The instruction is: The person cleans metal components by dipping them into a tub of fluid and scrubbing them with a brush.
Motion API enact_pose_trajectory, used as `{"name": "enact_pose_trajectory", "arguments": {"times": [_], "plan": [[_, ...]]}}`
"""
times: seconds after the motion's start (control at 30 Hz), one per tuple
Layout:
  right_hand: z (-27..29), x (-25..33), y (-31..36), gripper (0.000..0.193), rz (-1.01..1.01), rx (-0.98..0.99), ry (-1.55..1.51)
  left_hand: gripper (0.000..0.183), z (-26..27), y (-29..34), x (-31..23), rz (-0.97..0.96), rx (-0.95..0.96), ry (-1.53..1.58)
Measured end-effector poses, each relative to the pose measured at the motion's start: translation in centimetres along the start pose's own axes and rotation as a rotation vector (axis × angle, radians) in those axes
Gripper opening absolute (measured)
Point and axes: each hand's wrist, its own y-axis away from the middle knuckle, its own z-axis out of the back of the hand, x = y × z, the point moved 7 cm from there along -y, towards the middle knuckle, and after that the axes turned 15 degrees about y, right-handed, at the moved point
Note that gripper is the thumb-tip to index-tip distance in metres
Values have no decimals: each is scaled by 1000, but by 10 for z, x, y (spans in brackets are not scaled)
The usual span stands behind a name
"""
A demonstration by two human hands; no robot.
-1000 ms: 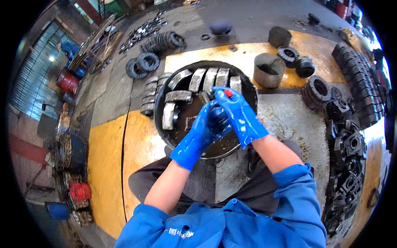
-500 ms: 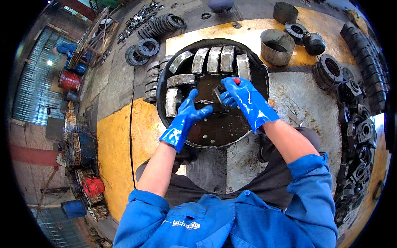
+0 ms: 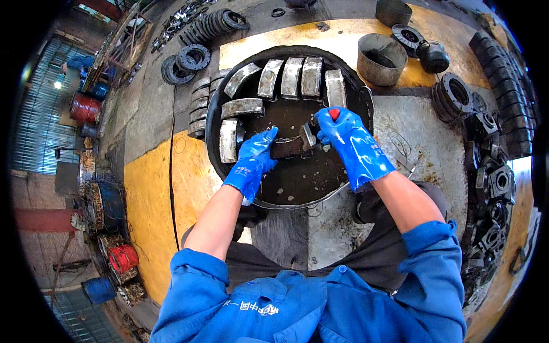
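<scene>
A wide round black tub (image 3: 213,123) of dark, murky liquid lies in front of me. My left hand (image 3: 255,155), in a blue rubber glove, is closed on the left end of a dark, wet curved metal block (image 3: 287,148) low in the tub. My right hand (image 3: 345,134), gloved the same way, grips a brush (image 3: 308,136) with a red handle end (image 3: 334,114) showing above the fist. The brush head meets the right end of the block. Several paler curved metal blocks (image 3: 291,78) stand along the tub's far and left inner sides.
Curved pieces are stacked just left of the tub (image 3: 198,108). Black rings (image 3: 193,58) lie at the far left. A grey metal bucket (image 3: 382,60) stands beyond the tub to the right. Flanged rings (image 3: 456,94) and dark castings (image 3: 494,188) line the right side.
My left hand has gone from open fingers above the tub to a hold on the curved block, which now shows at the surface. The brush has come down onto it.
</scene>
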Motion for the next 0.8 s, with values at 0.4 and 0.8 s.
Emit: {"name": "enact_pose_trajectory", "arguments": {"times": [0.4, 0.8], "plan": [[-18, -3, 7, 37, 148, 15, 126, 86, -2, 17, -28, 319, 1, 22], [34, -9, -7, 35, 31, -70, 114, 123, -18, 37, -11, 115, 103, 419]]}}
